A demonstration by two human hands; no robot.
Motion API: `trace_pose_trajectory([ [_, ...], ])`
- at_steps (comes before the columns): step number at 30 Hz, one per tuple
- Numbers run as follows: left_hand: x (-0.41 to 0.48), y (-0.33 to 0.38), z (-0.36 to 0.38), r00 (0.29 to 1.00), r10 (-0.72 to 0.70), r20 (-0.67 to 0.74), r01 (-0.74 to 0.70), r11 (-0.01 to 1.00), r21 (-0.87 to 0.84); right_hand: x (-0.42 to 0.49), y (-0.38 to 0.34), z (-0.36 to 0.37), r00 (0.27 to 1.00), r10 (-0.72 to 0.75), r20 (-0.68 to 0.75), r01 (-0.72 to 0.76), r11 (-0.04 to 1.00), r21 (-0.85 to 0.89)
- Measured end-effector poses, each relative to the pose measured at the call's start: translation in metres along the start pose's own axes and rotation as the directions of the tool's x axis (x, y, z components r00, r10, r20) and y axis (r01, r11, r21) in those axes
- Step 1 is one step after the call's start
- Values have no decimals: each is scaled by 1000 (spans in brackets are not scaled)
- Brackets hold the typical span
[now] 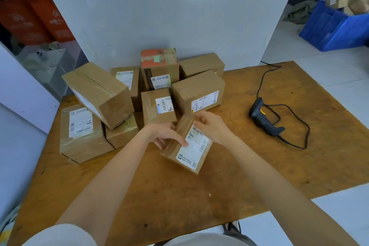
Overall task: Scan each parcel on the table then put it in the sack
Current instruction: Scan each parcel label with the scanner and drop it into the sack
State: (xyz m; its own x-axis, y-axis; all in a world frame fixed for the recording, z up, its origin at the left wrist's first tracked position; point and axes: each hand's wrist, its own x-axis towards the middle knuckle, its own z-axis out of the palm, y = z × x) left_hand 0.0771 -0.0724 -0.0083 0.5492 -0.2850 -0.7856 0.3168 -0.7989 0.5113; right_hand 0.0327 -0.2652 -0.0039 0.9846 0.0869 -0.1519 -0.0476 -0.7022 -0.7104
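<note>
While scanner [262, 119] lies aside, left hand [164, 134], right hand [214, 126] hold parcel [192, 153].

Taped cardboard parcel [186, 146], worn wooden table [179, 195], matt plastic scanner [263, 118]

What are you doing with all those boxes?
A person is holding one small cardboard parcel in both hands just over the wooden table, its shipping label facing up. The left hand grips its side and the right hand holds its far end. The barcode scanner lies untouched to the right. More parcels are piled at the back. No sack can be made out.
</note>
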Motion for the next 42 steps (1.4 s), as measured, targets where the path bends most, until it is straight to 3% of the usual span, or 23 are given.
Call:
trace_pose_trajectory([
  [5,20,32,39,999,-15,-30,6,956,-293,7,42,-52,992,-115,54,107,985,134],
  [8,34,50,62,998,-7,-64,-24,884,-467,12,90,-82,985,-120,-125,135,984,121],
  [10,44,61,76,996,-1,-94,-54,816,-576,16,132,-98,961,18,-275,-19,1000,-1],
  [12,52,73,91,992,6,-126,-88,752,-653,18,172,-109,929,176,-326,-250,948,-199],
  [14,59,85,103,987,5,-161,-116,715,-690,20,203,-115,907,282,-312,-377,873,-309],
  [16,64,94,114,981,-8,-195,-136,690,-711,24,223,-116,904,331,-271,-413,841,-350],
  [26,72,98,138,947,-73,-312,-203,617,-760,50,246,-114,938,309,-159,-347,823,-449],
  [31,74,97,146,943,-98,-317,-208,567,-797,39,241,-124,947,305,-102,-322,900,-293],
  [34,76,96,151,944,-90,-317,-219,547,-808,12,224,-135,957,175,-232,-172,985,32],
  [37,76,97,153,946,-80,-315,-227,529,-818,-31,190,-151,953,79,-292,34,932,361],
  [40,79,102,157,948,-65,-312,-239,504,-830,-81,158,-166,993,-41,-111,95,839,536],
  [42,81,107,161,948,-54,-315,-245,508,-826,-102,148,-164,992,-112,62,55,814,579],
])
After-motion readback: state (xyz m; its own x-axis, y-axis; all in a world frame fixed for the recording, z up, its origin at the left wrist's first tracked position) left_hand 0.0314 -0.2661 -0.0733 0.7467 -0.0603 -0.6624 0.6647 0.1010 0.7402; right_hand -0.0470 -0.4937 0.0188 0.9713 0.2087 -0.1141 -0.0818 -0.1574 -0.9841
